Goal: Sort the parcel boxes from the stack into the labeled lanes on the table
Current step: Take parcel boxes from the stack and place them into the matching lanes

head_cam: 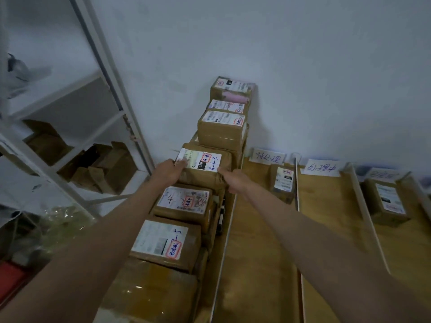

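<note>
Far left is mostly mush: something pale on the upper level of the white shelf rack (102, 73) is too blurred to name, and the red thing (11, 278) and shiny crinkly stuff (63, 220) down at the floor are cut off or too dark to tell. The lower shelf holds a jumble of open cardboard cartons (102, 169).

Next to the rack runs the stack of parcel boxes (224, 129), lined up along the wall end of the wooden table (256, 252). The box nearest me has its label half washed out; the one behind it reads "4-" something, the rest scribbled over.

The left hand (169, 171) grips the left edge of the parcel marked 4-1-3 (205, 169), fingertips curled over onto its label. The right hand (235, 180) clamps the right edge, knuckles bunched; its fingertips are hidden behind the box. That parcel sits on top of the stack, mid row.

Right of the stack are the lanes, split by white dividers (297, 183). The first lane has a handwritten sign (268, 157) and one small box (283, 183) standing just under it. The second lane's sign (323, 168) is readable. The third sign (382, 174) is blurred, with a box (387, 202) in that lane, and the frame cuts off whatever's further right.
</note>
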